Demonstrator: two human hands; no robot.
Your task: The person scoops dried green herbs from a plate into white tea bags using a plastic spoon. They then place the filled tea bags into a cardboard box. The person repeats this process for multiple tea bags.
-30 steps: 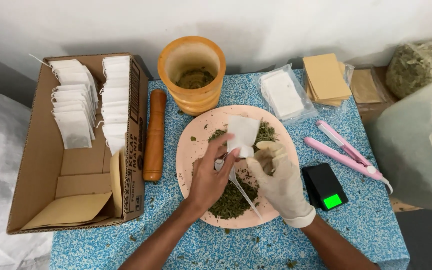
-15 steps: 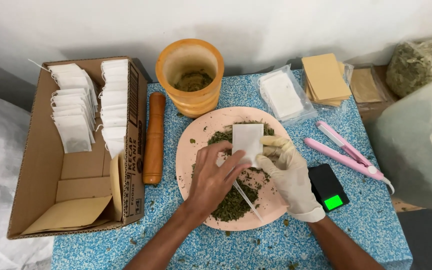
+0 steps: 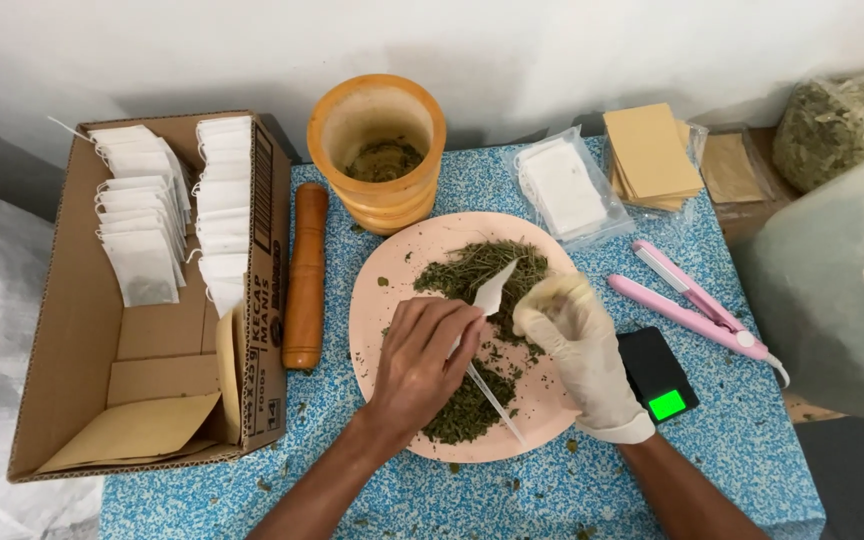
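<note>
- Head view: my bare left hand pinches the lower edge of a small white sachet at mid-frame, above the herbs on the pink plate.
- My gloved right hand is curled shut just right of the sachet; I cannot tell whether it holds herbs.
- Risk, as I judge it: the sachet is thin and held by one edge, so it could fold shut or tilt and spill flakes onto the blue table, already strewn with bits.
- A thin white stick lies under my left hand; a nudge could flick herbs off the rim.
- Left of frame: a brown carton with rows of white sachets.
- Upper right: a clear bag of white sachets, then a stack of tan envelopes.
</note>
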